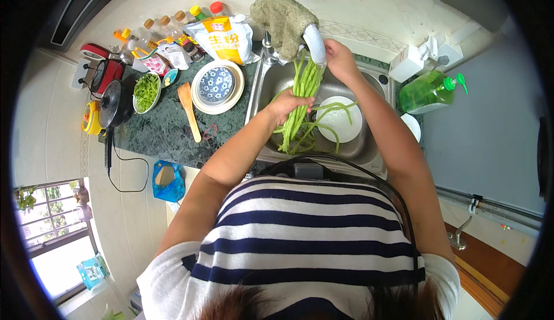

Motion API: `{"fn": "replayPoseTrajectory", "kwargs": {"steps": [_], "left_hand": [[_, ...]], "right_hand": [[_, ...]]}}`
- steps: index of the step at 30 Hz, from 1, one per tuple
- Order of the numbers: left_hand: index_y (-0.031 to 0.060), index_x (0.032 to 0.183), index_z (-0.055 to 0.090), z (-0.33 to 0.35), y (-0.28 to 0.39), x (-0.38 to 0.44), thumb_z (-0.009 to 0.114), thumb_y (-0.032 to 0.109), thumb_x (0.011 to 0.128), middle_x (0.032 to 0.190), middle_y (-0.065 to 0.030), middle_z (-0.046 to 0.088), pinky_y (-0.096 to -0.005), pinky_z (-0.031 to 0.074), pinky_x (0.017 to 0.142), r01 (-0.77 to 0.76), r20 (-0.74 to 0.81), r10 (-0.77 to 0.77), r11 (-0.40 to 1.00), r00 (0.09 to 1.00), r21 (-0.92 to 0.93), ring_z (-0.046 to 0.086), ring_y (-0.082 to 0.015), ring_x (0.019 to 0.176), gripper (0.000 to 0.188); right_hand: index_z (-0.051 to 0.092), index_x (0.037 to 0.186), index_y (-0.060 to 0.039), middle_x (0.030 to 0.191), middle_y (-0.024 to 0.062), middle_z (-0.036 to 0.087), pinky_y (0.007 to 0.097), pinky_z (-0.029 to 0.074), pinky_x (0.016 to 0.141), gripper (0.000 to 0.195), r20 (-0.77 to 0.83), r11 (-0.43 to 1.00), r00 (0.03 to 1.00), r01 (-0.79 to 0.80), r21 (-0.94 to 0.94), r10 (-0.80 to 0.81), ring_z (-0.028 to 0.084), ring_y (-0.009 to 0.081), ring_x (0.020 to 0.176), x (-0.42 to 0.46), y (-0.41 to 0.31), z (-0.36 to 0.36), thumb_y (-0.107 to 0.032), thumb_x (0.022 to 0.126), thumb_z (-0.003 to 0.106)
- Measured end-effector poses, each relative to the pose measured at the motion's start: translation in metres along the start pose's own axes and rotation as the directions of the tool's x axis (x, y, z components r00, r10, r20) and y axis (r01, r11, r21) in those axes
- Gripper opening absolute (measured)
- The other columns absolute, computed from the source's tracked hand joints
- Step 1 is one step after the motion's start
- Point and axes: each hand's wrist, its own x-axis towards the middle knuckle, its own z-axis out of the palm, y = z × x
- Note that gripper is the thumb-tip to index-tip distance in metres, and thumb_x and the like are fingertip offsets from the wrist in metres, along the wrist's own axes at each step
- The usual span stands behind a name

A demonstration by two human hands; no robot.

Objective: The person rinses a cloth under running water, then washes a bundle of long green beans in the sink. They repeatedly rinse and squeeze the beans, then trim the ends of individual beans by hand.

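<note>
My left hand [288, 106] is closed around a bunch of yardlong beans [305, 82], held upright over the stainless steel sink [270, 78]. The lower ends of the beans spread and curl onto the sink floor. A white bowl [339, 123] rests in the sink, with a few bean ends lying across it. My right hand [341, 60] is at a pale blue spout-like piece [315, 45] above the bunch. Its fingertips are partly hidden, so a grip there is not clear. A greenish cloth [283, 21] drapes over the tap [269, 54].
Left on the dark counter [164, 134] are stacked bowls [216, 86], a wooden spatula [189, 112], a red rubber band [210, 132], a bowl of greens [146, 93] and a lidded pan [111, 104]. A starch bag [223, 39] stands behind. A green pump bottle [426, 93] is right of the sink.
</note>
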Motion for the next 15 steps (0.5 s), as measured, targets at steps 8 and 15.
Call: {"fn": "replayPoseTrajectory", "kwargs": {"steps": [8, 15], "left_hand": [[0.0046, 0.095, 0.056, 0.007, -0.004, 0.008, 0.067, 0.006, 0.079, 0.078, -0.0049, 0.060, -0.0260, 0.049, 0.062, 0.009, 0.008, -0.009, 1.000, 1.000, -0.005, 0.057, -0.0133, 0.066, 0.019], [0.0041, 0.092, 0.057, 0.005, -0.004, 0.010, 0.068, 0.006, 0.078, 0.076, -0.0043, 0.060, -0.0267, 0.048, 0.062, 0.020, 0.001, -0.020, 0.998, 1.000, -0.062, 0.057, -0.0137, 0.065, 0.019]], "right_hand": [[0.062, 0.098, -0.0035, 0.098, 0.0179, 0.061, 0.0392, 0.046, 0.081, 0.029, 0.297, 0.993, 0.947, 0.118, 0.026, -0.120, 0.058, 0.0346, 0.094, 0.056, 0.062, 0.056, -0.020, 0.074, 0.063], [0.061, 0.098, -0.0039, 0.099, 0.0175, 0.061, 0.0393, 0.046, 0.080, 0.028, 0.345, 0.977, 0.917, 0.211, 0.010, -0.201, 0.058, 0.0335, 0.094, 0.081, 0.055, 0.062, -0.020, 0.076, 0.062]]}}
